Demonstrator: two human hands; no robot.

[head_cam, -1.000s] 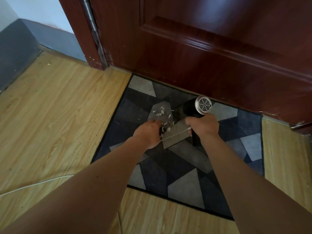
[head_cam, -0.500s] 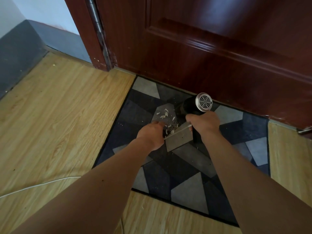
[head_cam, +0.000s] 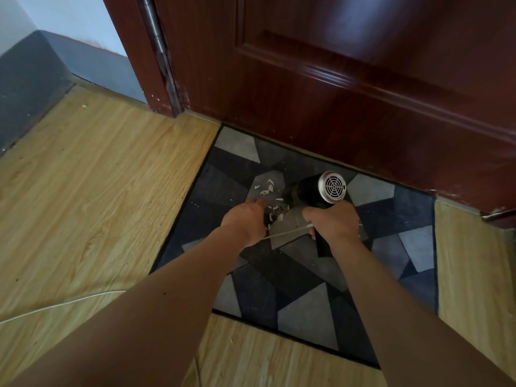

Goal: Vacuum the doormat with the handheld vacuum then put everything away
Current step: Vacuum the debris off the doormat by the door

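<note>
A doormat (head_cam: pixel 307 311) with grey, black and blue shapes lies against the door. White paper scraps and dark crumbs (head_cam: pixel 266 188) are scattered on its upper middle. My right hand (head_cam: pixel 335 222) grips the handle of a black handheld vacuum (head_cam: pixel 307 189), whose silver rear grille faces me. Its nozzle points left and down at the scraps. My left hand (head_cam: pixel 245 219) sits just left of the nozzle, fingers curled round the white cord (head_cam: pixel 287 233) that runs to the handle.
A dark red door (head_cam: pixel 363 93) and its frame (head_cam: pixel 156 79) stand right behind the mat. Light wood floor (head_cam: pixel 97 191) spreads to the left and front. The white cord trails over the floor (head_cam: pixel 55 307) at lower left. A grey skirting wall (head_cam: pixel 25 88) borders the far left.
My view has shifted slightly, so the mat sits lower and further right. Both hands and the vacuum stay over the same patch of scraps.
</note>
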